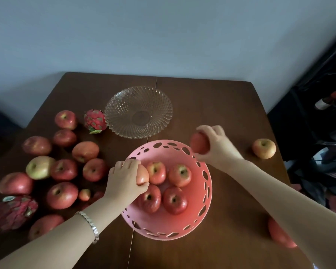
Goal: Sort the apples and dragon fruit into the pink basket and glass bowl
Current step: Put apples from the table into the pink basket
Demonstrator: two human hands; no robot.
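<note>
**Status: both hands loaded at the pink basket**

1. Left hand (124, 177): I read its fingers and thumb as curled round a pale red apple (143, 176), held over the left rim of the pink basket (163, 228). A bracelet (89, 225) sits on that wrist.
2. Right hand (215, 144): its fingers wrap a darker apple (199, 143) from above, at the basket's far right rim. I cannot tell whether this fruit touches the rim.
3. Pink basket: it stands near the middle of the counter (211, 105) and contains four apples (179, 174), packed close together.
4. Glass bowl (124, 105): it stands just beyond the basket and holds no fruit.
5. Small dragon fruit (95, 120): it lies on the counter against the bowl's left edge.
6. Large dragon fruit (12, 212): it lies at the near left edge of the counter.
7. Loose apples (63, 169): a cluster covers the counter left of the basket. A single apple (263, 148) sits well to the right, and another apple (279, 235) shows partly behind my right forearm.
</note>
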